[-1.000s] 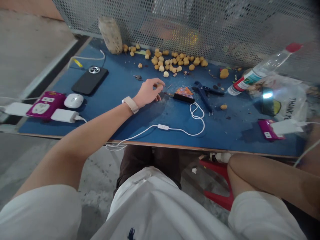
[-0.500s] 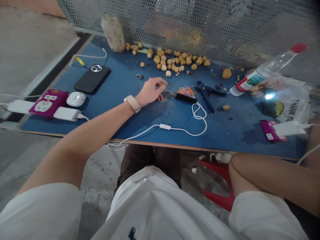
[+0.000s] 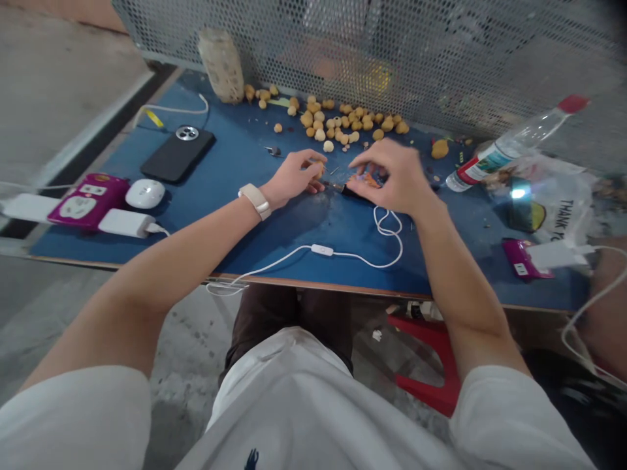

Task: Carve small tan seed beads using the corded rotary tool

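My left hand (image 3: 296,175) wears a pale wristband and pinches a small tan round piece, like a nut or small fruit (image 3: 321,168), just above the table. My right hand (image 3: 389,175) is over a black pen-shaped tool (image 3: 353,192), fingers apart and thumb at its handle; whether it bears on the handle I cannot tell. The tool's thin metal tip (image 3: 333,186) points at my left fingertips. A white cord with an inline switch (image 3: 322,249) runs from it. Behind my right fingers shows an orange and purple scrap (image 3: 365,177). Blue-handled pliers are mostly hidden by my right hand.
Many tan round pieces (image 3: 355,121) lie along the perforated metal screen (image 3: 274,39). A cloudy jar (image 3: 221,65), phone (image 3: 177,154), white case (image 3: 145,193) and purple power adapter (image 3: 88,201) stand left. Right are a bottle (image 3: 509,147), lit lamp (image 3: 525,205) and plastic bag (image 3: 571,196).
My right arm has swung up from beside the table, bringing my right hand over the black tool and the pliers. My left hand keeps its hold on the round piece.
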Available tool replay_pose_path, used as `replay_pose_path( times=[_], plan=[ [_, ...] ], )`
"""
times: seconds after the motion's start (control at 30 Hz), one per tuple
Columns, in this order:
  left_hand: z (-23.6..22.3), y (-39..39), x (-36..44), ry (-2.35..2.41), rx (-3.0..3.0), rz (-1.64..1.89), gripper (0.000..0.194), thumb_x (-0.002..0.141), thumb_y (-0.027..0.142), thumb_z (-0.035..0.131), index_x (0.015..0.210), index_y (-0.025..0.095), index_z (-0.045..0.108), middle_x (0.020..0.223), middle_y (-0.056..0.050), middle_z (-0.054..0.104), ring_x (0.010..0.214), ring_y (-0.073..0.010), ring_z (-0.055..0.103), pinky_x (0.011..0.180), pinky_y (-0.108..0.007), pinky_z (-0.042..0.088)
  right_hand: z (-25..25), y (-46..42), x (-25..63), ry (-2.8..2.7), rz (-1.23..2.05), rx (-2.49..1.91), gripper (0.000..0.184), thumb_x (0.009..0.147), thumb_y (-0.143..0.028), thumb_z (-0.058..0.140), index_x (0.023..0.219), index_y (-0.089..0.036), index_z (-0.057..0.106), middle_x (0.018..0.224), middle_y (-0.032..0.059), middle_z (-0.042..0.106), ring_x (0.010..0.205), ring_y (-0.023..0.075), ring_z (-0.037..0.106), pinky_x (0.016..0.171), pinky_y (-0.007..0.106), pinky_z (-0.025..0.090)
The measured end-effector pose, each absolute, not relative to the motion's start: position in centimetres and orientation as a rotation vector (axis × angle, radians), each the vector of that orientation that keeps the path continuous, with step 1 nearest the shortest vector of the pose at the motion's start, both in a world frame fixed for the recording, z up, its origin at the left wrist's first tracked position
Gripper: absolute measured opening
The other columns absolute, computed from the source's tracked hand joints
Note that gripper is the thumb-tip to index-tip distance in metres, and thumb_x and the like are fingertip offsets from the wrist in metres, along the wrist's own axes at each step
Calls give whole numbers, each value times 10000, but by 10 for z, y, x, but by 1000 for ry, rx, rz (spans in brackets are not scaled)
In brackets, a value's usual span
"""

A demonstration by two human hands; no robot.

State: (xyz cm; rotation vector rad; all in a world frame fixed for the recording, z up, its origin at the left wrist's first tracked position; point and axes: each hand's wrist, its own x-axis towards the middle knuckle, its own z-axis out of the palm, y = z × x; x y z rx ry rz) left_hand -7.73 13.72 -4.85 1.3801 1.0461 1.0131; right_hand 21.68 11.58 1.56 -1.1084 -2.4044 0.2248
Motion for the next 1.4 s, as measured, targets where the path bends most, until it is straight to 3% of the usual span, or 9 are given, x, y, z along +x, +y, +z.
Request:
replay_pose_path(
  times=[0.07, 0.2, 0.37, 0.63, 0.9, 1.17, 1.4],
  plan=[
    [-45, 135, -77, 1071, 1380, 1027, 191, 1209, 235, 835, 1399, 219, 829, 1142, -89, 852, 1065, -257, 911, 1008, -373, 773, -1, 124, 219, -2487, 300, -1085, 584, 1097, -804, 930, 1397, -304, 927, 1373, 175, 876, 1280, 474, 839, 1184, 736, 711],
    [-41, 131, -77, 1112, 1375, 1036, 165, 1183, 148, 839, 1334, 214, 835, 1128, -95, 838, 1136, -288, 907, 1071, -405, 747, -35, 138, 227, -2503, 355, -1133, 621, 1124, -798, 880, 1449, -270, 919, 1414, 194, 840, 1259, 458, 838, 1143, 713, 722],
    [-42, 133, -81, 1103, 1354, 1000, 225, 1156, 109, 848, 1341, 234, 818, 1184, -90, 848, 1100, -251, 889, 1054, -377, 734, -54, 144, 234, -2485, 313, -1210, 594, 1220, -795, 731, 1479, -278, 865, 1401, 204, 852, 1340, 493, 834, 1146, 723, 725],
    [-34, 130, -84, 1040, 1313, 949, 320, 1224, 38, 661, 1431, 244, 794, 1324, -76, 841, 1053, -214, 907, 1020, -377, 725, -65, 140, 222, -2417, 355, -1230, 673, 1266, -803, 597, 1690, -287, 683, 1452, 208, 903, 1273, 502, 864, 1136, 718, 710],
    [-37, 129, -79, 945, 1266, 898, 313, 1187, 81, 707, 1444, 242, 779, 1243, -36, 862, 1015, -176, 921, 1036, -343, 769, -66, 138, 206, -2413, 242, -1297, 803, 1306, -880, 339, 1543, -273, 808, 1363, 184, 944, 1279, 477, 867, 1100, 606, 659],
    [-37, 130, -75, 911, 1212, 903, 333, 1159, 64, 712, 1448, 210, 790, 1230, -59, 886, 1084, -204, 962, 1232, -464, 770, -64, 142, 210, -2424, 197, -1281, 884, 1254, -1001, 349, 1501, -294, 818, 1219, 157, 938, 1220, 463, 866, 1076, 580, 649],
    [-35, 131, -73, 912, 1126, 938, 226, 1249, 95, 643, 1345, 194, 821, 1126, -57, 900, 969, -183, 946, 1211, -459, 782, -62, 143, 208, -2456, 190, -1307, 929, 1233, -1028, 304, 1443, -279, 812, 1157, 175, 933, 1107, 460, 861, 985, 565, 647]
  ],
)
